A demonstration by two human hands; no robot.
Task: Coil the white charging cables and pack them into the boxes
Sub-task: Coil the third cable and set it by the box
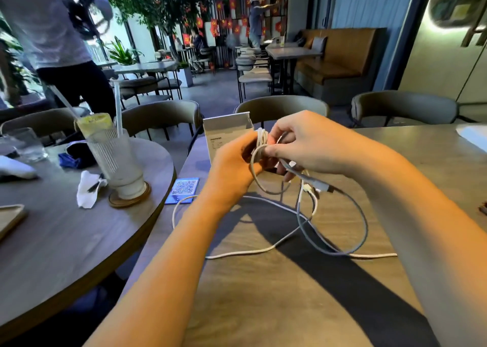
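A white charging cable lies in loose loops on the wooden table. Part of it is wound into a small coil held above the table. My left hand grips that coil from the left. My right hand pinches the cable strand at the coil from the right. The cable's connector ends dangle below my right hand. A white box stands upright just behind my hands, partly hidden by them.
A round table on the left carries a tall ribbed glass with a straw on a coaster, a crumpled napkin and a small glass. A blue QR card lies near the table edge. Chairs stand behind; a person stands at left.
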